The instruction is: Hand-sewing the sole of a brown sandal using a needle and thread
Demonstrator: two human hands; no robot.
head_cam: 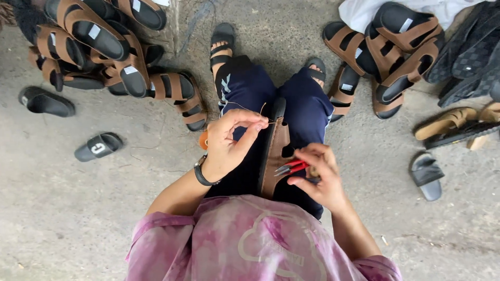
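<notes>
Thread (245,106) ran thin and pale from the pinched fingers (259,125) of the left hand (229,145) near the middle of the frame, looping up over the dark trousers (307,109). Those fingers were pressed together on it, and what looked like a needle tip poked out toward the brown sandal (275,151) wedged upright between the knees, just right of the hand. The right hand (320,177), lower and to the right, was closed around red-handled pliers (292,167) whose nose pointed at the sandal's strap and seemed to touch it; whether it gripped anything I could not tell.

The likeliest trouble, as I judged it, was the thread: pulled too sharply it could snap or slip out of the pinch, and the slack loop could snag on the strap edge. The needle sat close to the fingertips, so a slip of the pliers could drive it into a finger. The sandal was held only by the legs and could twist or drop to the concrete floor (78,208).

Piles of brown sandals (104,47) lay upper left and upper right.
</notes>
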